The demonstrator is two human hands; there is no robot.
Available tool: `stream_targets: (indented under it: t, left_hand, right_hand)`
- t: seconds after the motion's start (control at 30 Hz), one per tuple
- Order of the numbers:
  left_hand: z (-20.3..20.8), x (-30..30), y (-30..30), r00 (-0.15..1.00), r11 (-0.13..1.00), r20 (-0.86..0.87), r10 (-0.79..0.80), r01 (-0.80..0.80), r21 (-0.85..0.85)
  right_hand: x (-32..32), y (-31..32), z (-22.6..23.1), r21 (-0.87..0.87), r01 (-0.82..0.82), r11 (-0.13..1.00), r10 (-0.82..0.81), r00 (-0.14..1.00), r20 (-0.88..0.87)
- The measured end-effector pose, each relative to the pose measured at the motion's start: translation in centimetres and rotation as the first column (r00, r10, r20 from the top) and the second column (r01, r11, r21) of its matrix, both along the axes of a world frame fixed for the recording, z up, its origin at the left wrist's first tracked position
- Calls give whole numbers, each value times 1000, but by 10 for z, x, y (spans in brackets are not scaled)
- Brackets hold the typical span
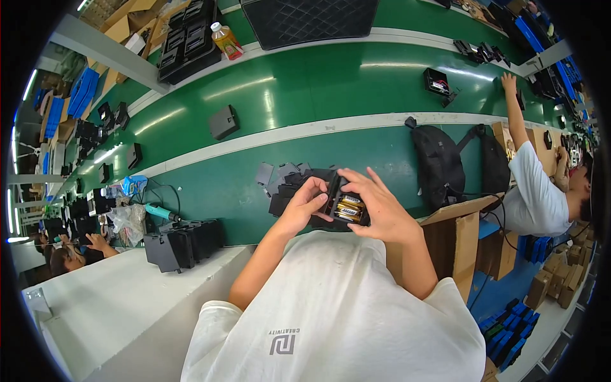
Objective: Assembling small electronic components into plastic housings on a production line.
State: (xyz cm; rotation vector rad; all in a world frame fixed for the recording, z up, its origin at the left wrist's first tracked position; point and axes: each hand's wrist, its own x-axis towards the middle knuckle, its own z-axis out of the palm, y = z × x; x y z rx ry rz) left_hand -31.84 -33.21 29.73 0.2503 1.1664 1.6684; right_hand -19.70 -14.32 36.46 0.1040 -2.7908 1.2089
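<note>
Close in front of my shirt, both hands hold a black battery box [333, 195]. Several gold-coloured batteries [349, 208] show in its open side. My left hand [301, 209] grips the box's left edge, thumb pressed against it. My right hand [383, 208] wraps round the right side, its thumb below the batteries and some fingers over the top. Just beyond my left hand lies a loose pile of flat dark grey covers [264, 172]. Next to them are black boxes [280, 202], partly hidden by my hands.
A teal electric screwdriver [160, 211] and stacked black cases [181, 245] stand left. A black backpack [438, 162] and an open cardboard box [466, 247] are right. Beyond the white rail, the green belt carries a black case [223, 122]. A co-worker's arm [514, 108] reaches over the belt.
</note>
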Motion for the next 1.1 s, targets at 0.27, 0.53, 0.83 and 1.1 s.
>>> stream_targets:
  t: [0.27,0.53,0.83,1.1]
  left_hand:
    - [-6,12,-6,960,996,-275,57,-72,-46]
    - [12,25,-5,978,993,-172,118,-111,48]
    - [-9,27,-25,975,999,-220,24,-33,-38]
    - [-15,35,-32,972,992,-200,122,-128,-18]
  right_hand:
    - [-9,-12,-13,15,-163,986,164,985,-61]
    - [8,-39,-53,-632,551,545,-439,830,344]
    - [20,-58,-79,-701,545,460,-431,827,361]
    - [19,-60,-93,-769,479,424,-380,864,329]
